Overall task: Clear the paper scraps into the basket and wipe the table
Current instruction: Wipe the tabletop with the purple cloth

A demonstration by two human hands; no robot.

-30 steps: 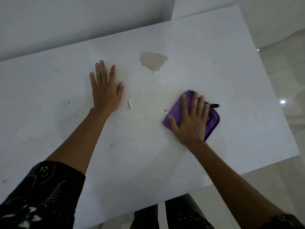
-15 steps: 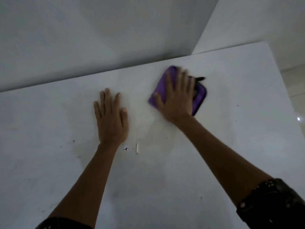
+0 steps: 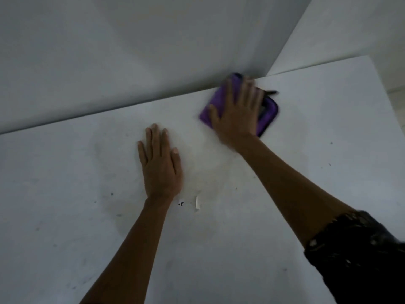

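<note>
Pressing one purple cloth (image 3: 217,97) onto the counter (image 3: 328,132) at upper right, the right hand (image 3: 237,119) has straight fingers (image 3: 232,93); the left hand (image 3: 161,167) lies flat, released, mid-frame. Two paper scraps (image 3: 197,204) sit beside its wrist.

A plain grey-white wall (image 3: 131,51) is seen along the far edge of the flat white table (image 3: 328,128); a second pale wall (image 3: 361,25) is met at a corner, and the room is dimly lit
</note>
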